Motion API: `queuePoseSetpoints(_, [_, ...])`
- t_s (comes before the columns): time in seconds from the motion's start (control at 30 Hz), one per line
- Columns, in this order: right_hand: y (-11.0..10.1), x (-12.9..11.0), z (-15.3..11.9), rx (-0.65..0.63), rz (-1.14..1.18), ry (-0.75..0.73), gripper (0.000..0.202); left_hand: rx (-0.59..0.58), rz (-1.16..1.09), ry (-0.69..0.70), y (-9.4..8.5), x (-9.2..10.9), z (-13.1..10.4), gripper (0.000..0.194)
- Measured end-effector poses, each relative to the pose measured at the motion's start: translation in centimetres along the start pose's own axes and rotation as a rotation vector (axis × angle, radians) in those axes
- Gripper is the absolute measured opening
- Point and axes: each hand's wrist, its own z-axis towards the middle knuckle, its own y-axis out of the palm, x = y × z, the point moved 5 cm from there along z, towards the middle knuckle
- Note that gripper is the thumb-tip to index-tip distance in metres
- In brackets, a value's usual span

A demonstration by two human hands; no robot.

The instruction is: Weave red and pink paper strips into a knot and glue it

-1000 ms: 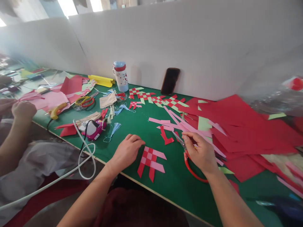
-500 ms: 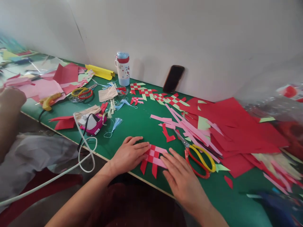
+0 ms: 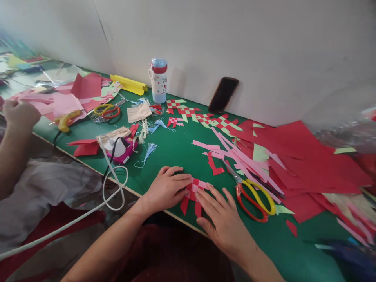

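A woven paper fish (image 3: 192, 188) of red and pink strips lies flat near the table's front edge, its red ends pointing toward me. My left hand (image 3: 167, 190) rests on its left side with the fingers stretched out. From the right, my right hand (image 3: 219, 213) lies over the fish's right part, fingers spread and pressing lightly, covering some pink strips. Scissors (image 3: 255, 196) with one red and one yellow handle lie just right of that hand. Beyond them are loose pink paper strips (image 3: 241, 156) and a bent red strip (image 3: 215, 166).
Red paper sheets (image 3: 317, 164) cover the right side. Several red-and-green woven pieces (image 3: 190, 112), a bottle (image 3: 159, 82) and a phone (image 3: 223, 95) stand or lie along the wall. A power strip (image 3: 122, 150) with a white cable is left. A co-worker's hand (image 3: 22, 113) is at far left.
My right hand has slid left over the woven piece, covering more of its right side. My left hand stays against it. The whole view has shifted slightly.
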Motion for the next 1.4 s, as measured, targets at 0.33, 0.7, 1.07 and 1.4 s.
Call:
queuePoseSetpoints(0.33, [-0.4,0.6,-1.2,0.072,0.044,0.064,0.049,0.007,0.018,-0.006,0.1,0.1,0.1,0.029])
queuePoseSetpoints(0.7, [-1.4,-1.3,-2.3,0.283,0.152,0.125,0.031,-0.045,0.035,0.257,0.1,2.1,-1.8,0.033])
queuePoseSetpoints(1.07, [-0.5,-1.1,-2.4,0.246,0.108,0.168,0.028,-0.117,0.137,0.308,1.5,2.1,-2.4,0.048])
queuePoseSetpoints(1.4, [-0.9,-1.4,-1.5,0.205,0.046,0.182,0.033,-0.138,0.128,0.300,1.4,2.0,-2.4,0.049])
